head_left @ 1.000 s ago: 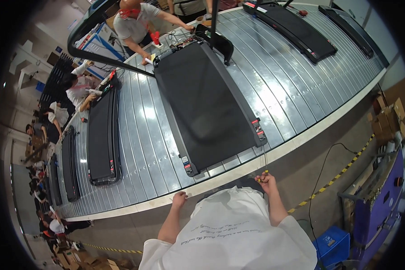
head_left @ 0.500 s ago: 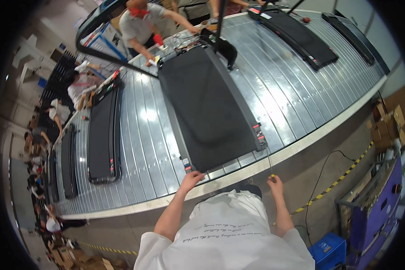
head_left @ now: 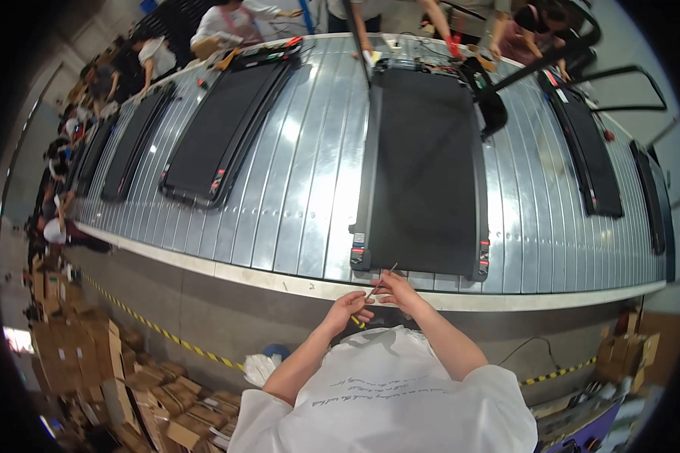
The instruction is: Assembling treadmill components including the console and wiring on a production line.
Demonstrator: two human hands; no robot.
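Head view: thin tool (head_left: 373, 291) spans left fingers (head_left: 354, 301), right fingers (head_left: 389, 285).

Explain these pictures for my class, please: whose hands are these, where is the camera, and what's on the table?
No robot here: a person works bare-handed, seen by a fisheye camera worn on the head, which bends straight edges. The right hand pinches a thin metal rod that reaches the left hand; something yellow shows just below. Before them, on a ribbed metal table, lies a flat black machine, perhaps a treadmill base, with similar ones either side. Other people are across the table.
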